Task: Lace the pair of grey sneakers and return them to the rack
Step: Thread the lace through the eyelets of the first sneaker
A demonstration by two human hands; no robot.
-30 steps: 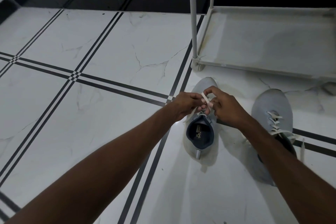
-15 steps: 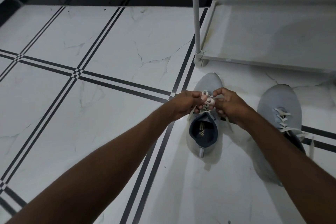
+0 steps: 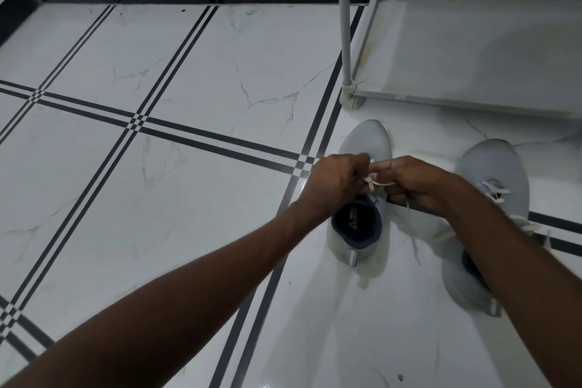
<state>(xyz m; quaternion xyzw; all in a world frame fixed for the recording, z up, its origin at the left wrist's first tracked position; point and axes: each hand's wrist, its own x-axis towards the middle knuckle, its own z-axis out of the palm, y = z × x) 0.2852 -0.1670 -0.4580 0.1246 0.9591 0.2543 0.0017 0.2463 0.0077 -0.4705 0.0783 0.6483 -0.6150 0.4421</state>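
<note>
Two grey sneakers stand on the tiled floor, toes toward the rack. The left sneaker (image 3: pixel 365 142) has a dark blue opening facing me. My left hand (image 3: pixel 335 181) and my right hand (image 3: pixel 415 183) meet over its tongue, each pinching the white lace (image 3: pixel 376 183), whose strands cross between my fingers. A loose lace end hangs down on the shoe's right side. The right sneaker (image 3: pixel 494 173) has white laces threaded through it, and my right forearm hides its heel part.
A white shoe rack (image 3: pixel 472 50) with thin upright poles sits on the floor just beyond the sneakers; its bottom shelf holds nothing. A black skirting band runs along the wall behind. White marble tiles with dark stripes stretch out to the left.
My hands have drawn closer over the left sneaker and pulled the lace strands into a crossing. The camera has tipped, so shoes and rack sit slightly differently in view.
</note>
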